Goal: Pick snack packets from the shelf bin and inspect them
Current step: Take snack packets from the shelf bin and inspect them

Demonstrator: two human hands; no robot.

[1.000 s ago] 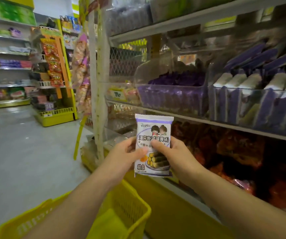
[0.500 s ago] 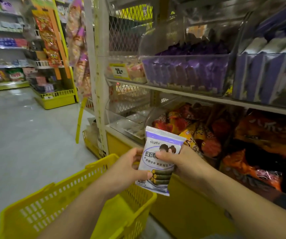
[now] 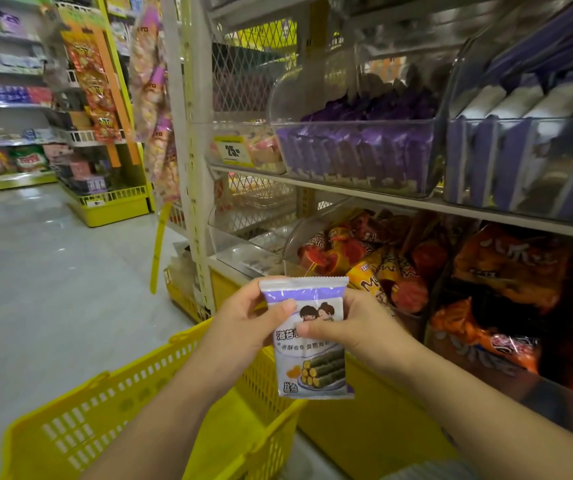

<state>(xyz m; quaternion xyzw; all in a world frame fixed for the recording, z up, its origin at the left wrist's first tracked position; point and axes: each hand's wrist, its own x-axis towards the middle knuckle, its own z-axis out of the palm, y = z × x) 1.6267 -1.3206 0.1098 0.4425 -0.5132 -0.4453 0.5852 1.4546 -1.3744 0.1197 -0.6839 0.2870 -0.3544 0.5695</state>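
Note:
A white and purple snack packet [image 3: 314, 362] with seaweed rolls printed on it hangs upright in front of me, held by both hands. My left hand [image 3: 243, 323] pinches its upper left edge, thumb across the front. My right hand [image 3: 351, 327] grips the upper right side, thumb pressed on the printed face. Above, a clear shelf bin [image 3: 357, 157] holds many purple packets, and another clear bin [image 3: 527, 161] to its right holds purple and white packets.
A yellow shopping basket [image 3: 132, 410] sits below my left forearm. Orange and red snack bags [image 3: 375, 268] fill the lower shelf bins. A white shelf post [image 3: 191, 168] stands at left, with open grey floor [image 3: 43, 289] and more shelving beyond.
The packet and both hands have dropped from shelf height down to above the basket. My view has tilted downward, bringing the lower orange bags and the basket into sight.

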